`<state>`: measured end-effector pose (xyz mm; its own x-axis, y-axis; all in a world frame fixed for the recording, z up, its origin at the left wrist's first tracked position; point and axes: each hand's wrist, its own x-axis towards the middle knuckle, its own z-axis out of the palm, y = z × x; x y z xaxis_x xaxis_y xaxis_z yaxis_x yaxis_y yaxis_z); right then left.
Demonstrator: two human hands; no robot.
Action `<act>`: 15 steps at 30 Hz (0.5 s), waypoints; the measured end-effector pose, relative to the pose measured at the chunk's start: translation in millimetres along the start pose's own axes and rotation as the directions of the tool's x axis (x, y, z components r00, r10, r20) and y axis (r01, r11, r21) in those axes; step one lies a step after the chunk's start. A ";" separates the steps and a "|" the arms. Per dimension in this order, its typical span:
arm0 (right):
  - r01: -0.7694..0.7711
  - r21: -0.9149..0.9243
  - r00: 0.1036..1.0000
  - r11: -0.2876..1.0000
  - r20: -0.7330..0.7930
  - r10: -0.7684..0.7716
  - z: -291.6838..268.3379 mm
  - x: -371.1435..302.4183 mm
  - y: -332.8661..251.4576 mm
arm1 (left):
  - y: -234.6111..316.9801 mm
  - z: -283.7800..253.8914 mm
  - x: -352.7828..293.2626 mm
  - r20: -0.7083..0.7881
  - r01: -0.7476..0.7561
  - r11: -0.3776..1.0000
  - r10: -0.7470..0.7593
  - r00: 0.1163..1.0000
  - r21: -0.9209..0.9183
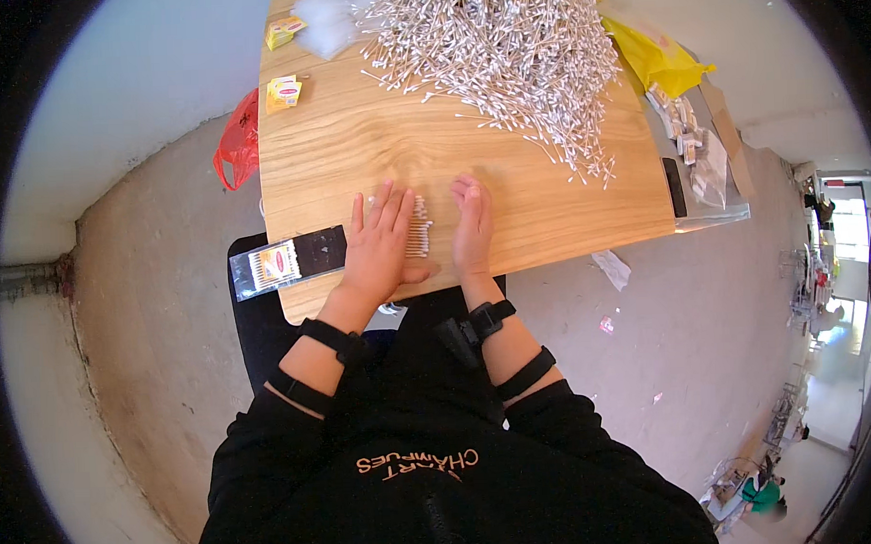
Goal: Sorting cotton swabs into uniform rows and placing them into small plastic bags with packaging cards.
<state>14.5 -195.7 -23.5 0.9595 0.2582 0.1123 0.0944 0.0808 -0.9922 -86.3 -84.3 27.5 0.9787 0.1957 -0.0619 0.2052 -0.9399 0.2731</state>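
Note:
My left hand (377, 238) lies flat, palm down, with fingers stretched out over a row of cotton swabs (421, 230) near the table's front edge. Part of the row shows beyond its right side, the sticks lying side by side; the rest is hidden under the palm. To the right, my right hand (471, 223) rests on its edge, fingers loosely curved and thumb up, a small gap from the swabs. Nothing shows in it. Left of my left hand, a dark flat strip (320, 251) carries a clear packet of swabs with a yellow and white label (276, 264).
A large heap of loose cotton swabs (505, 59) covers the far part of the wooden table (354, 150). Yellow cards (282, 93) and clear plastic bags (327, 26) lie far left. A red bag (241, 144) hangs at the left edge; a yellow bag (653, 58) lies right.

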 end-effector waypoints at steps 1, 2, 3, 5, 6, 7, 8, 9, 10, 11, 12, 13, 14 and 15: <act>0.000 -0.001 1.000 1.000 -0.002 0.000 -0.4 -0.3 2.8 | -2.6 3.2 -5.7 -0.020 -0.007 0.999 0.006 1.000 -0.046; -0.008 0.131 1.000 0.991 -0.020 0.010 2.3 0.0 4.0 | -5.1 4.9 -10.8 -0.042 -0.011 0.996 0.007 0.999 -0.091; -0.014 0.261 0.999 0.965 -0.035 0.024 4.9 0.1 5.2 | -6.7 7.0 -15.9 -0.043 -0.009 0.996 0.005 0.999 -0.091; -0.056 0.210 0.998 0.976 -0.021 0.062 6.1 -9.2 3.7 | -8.0 8.0 -24.5 -0.168 0.077 0.990 -0.096 0.981 -0.119; -0.098 0.157 0.995 0.983 -0.011 0.101 8.4 -13.3 1.3 | -8.8 7.1 -24.6 -0.168 0.082 0.989 -0.102 0.980 -0.119; -0.100 0.157 0.995 0.982 -0.005 0.102 14.3 -13.9 1.8 | -9.7 5.8 -23.3 -0.153 0.095 0.988 -0.113 0.982 -0.118; -0.077 0.077 0.997 0.994 0.033 0.074 21.1 -13.6 3.8 | -9.0 4.7 -21.5 -0.137 0.104 0.988 -0.120 0.983 -0.117; -0.048 -0.003 0.996 0.999 0.073 0.049 26.3 -14.2 5.0 | -7.5 6.8 -20.3 -0.138 0.105 0.987 -0.121 0.983 -0.118; -0.048 -0.004 0.996 0.999 0.074 0.048 29.6 -15.9 5.5 | -5.4 10.9 -18.8 -0.103 0.097 0.990 -0.107 0.989 -0.099; -0.075 -0.007 0.988 0.997 0.134 0.075 37.0 -17.1 -0.2 | -5.2 12.9 -18.1 -0.068 0.092 0.993 -0.097 0.993 -0.078; -0.101 -0.013 0.976 0.995 0.193 0.101 42.6 -17.5 -6.2 | -5.0 14.7 -18.6 -0.069 0.096 0.992 -0.101 0.992 -0.076; -0.101 -0.010 0.975 0.995 0.197 0.101 45.1 -16.1 -2.0 | -4.6 16.6 -19.9 -0.067 0.128 0.990 -0.132 0.989 -0.065; -0.055 0.039 0.975 0.998 0.219 0.046 44.4 -11.4 3.0 | -1.2 15.8 -18.7 -0.069 0.152 0.987 -0.155 0.985 -0.056; -0.011 0.089 0.971 0.996 0.238 -0.011 43.0 -8.1 7.8 | 1.8 15.1 -17.2 -0.073 0.147 0.987 -0.151 0.986 -0.058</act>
<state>-4.0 -155.8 -29.9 0.8679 0.4788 0.1324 0.0603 0.1631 -0.9848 -102.8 -93.6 14.6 0.9342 0.3552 -0.0320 0.3466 -0.8832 0.3158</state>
